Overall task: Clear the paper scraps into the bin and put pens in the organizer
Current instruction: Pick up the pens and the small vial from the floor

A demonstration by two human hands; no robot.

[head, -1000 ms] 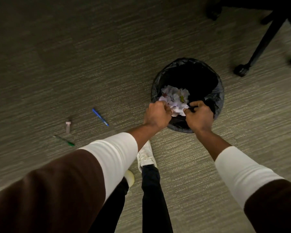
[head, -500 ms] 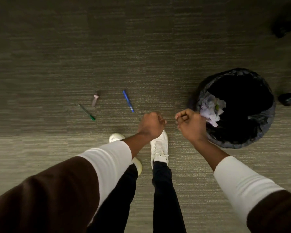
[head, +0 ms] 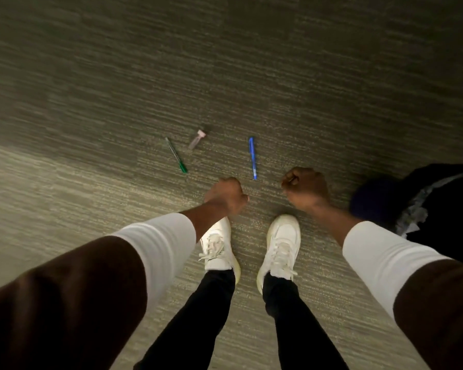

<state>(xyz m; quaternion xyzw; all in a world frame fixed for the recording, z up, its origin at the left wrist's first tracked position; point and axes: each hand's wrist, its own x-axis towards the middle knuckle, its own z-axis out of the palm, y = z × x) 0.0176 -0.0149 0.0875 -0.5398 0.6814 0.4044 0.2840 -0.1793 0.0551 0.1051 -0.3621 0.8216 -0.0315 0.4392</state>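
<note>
A blue pen (head: 252, 158) lies on the carpet just beyond my two fists. Left of it are a green pen (head: 176, 155) and a small pinkish capped marker or tube (head: 197, 139). My left hand (head: 226, 194) is a closed fist with nothing seen in it, just left of the blue pen's near tip. My right hand (head: 305, 186) is also a closed fist, right of that pen. The black lined bin (head: 439, 209) sits at the right edge, behind my right forearm, with pale paper scraps (head: 412, 212) inside. No organizer is in view.
My own white shoes (head: 280, 244) and dark trouser legs stand on the grey-green carpet (head: 91, 102) directly below my hands. The picture is blurred by motion.
My view has swung left from the bin to the pens. Both hands left the scraps in the bin and came away as closed fists over the carpet near the blue pen.
</note>
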